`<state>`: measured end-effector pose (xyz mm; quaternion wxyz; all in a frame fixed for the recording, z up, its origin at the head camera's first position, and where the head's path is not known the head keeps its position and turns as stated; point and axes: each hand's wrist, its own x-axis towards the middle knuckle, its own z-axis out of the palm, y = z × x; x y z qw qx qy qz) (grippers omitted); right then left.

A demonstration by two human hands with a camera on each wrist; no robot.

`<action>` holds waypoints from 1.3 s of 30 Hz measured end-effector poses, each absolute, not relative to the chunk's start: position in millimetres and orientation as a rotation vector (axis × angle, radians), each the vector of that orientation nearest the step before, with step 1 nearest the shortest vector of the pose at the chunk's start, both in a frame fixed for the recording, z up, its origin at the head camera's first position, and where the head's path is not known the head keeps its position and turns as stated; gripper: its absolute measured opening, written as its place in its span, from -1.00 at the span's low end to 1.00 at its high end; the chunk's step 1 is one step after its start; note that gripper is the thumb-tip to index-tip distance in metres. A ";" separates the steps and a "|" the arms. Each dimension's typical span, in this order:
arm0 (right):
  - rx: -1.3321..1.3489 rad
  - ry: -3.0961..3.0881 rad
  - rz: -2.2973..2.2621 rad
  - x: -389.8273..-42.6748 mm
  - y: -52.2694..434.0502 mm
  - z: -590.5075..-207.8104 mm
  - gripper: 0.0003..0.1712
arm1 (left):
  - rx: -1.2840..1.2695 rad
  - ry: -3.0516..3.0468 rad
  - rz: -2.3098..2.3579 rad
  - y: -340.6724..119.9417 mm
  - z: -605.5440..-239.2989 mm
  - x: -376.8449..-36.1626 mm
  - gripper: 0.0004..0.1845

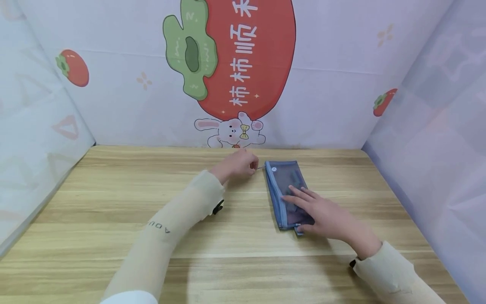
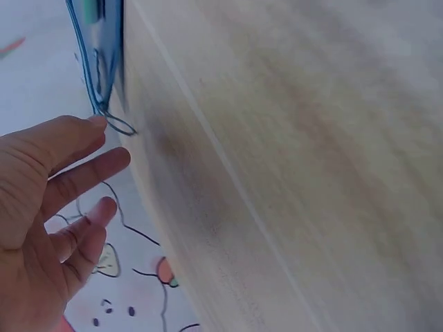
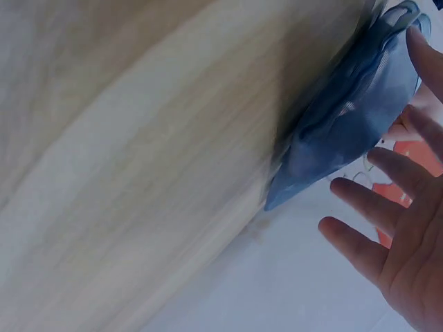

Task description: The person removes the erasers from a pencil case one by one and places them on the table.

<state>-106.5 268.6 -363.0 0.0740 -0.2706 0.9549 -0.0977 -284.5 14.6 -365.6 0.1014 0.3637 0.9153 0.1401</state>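
A blue mesh zipper pouch (image 1: 282, 177) lies on the wooden table, its zipper band running down the left side. Dark shapes show faintly through the mesh. At its far left corner, my left hand (image 1: 240, 164) pinches a thin cord pull (image 2: 121, 124) between thumb and index finger, the other fingers loosely bent. My right hand (image 1: 324, 215) rests on the pouch with its fingers spread across the mesh. Its thumb lies by the small fabric tab (image 1: 299, 231) at the near end. In the right wrist view, the pouch (image 3: 346, 117) is seen from its side, beside the spread fingers.
The wood-grain table (image 1: 228, 261) ends at a back wall (image 1: 326, 105) printed with a persimmon and a rabbit. Pale patterned sheets stand along its left and right sides. Both forearms wear beige sleeves, with small black pieces at the wrists.
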 end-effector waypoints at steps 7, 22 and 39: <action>-0.902 2.853 -0.217 -103.5 255.9 -360.1 -0.12 | 1.244 2.636 0.246 7.8 -359.0 -252.0 -0.84; -0.937 2.843 -0.394 -112.0 254.1 -366.4 -0.46 | 1.571 2.509 0.341 9.5 -357.2 -210.0 -0.86; -0.896 2.912 -0.653 -115.4 271.0 -363.3 -0.45 | 1.736 2.441 0.224 38.7 -365.7 -198.2 -0.66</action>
